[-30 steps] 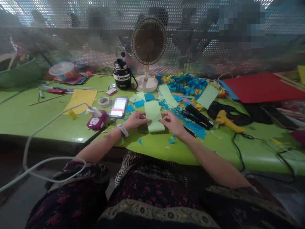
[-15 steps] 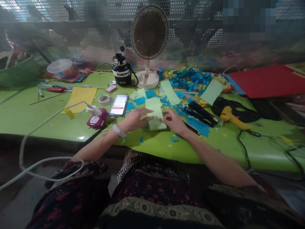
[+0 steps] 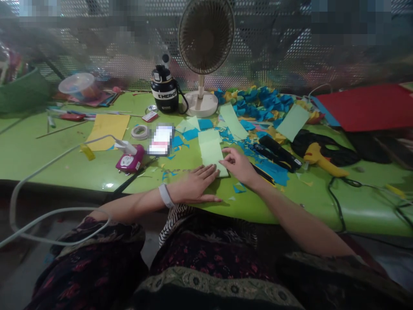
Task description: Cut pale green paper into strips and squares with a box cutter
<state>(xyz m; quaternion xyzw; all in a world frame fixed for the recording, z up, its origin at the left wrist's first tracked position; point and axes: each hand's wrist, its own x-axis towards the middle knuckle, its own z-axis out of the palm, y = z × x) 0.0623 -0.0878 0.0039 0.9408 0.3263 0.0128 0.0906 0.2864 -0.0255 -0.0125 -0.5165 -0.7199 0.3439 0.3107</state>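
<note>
A pale green paper strip (image 3: 210,148) lies on the green tabletop in front of me, with a crease across its upper part. My left hand (image 3: 200,183) is open and flat, its fingertips resting on the strip's lower left part and its thumb stretched along the table. At the strip's right edge, my right hand (image 3: 237,165) is closed in a pinch on the paper. Blue paper scraps (image 3: 239,187) lie just below my right hand. Beside it, to the right, is a black stapler-like tool (image 3: 280,153).
A phone (image 3: 161,140), a purple plug adapter (image 3: 130,159) with a white cable and a tape roll (image 3: 140,132) lie left. Behind stand a fan (image 3: 201,101) and a black bottle (image 3: 164,92). A yellow glue gun (image 3: 322,161) and red sheet (image 3: 364,107) are right.
My left hand has moved down from the strip's middle to its lower edge and flattened out. My right hand stays at the strip's right edge. The view has shifted slightly.
</note>
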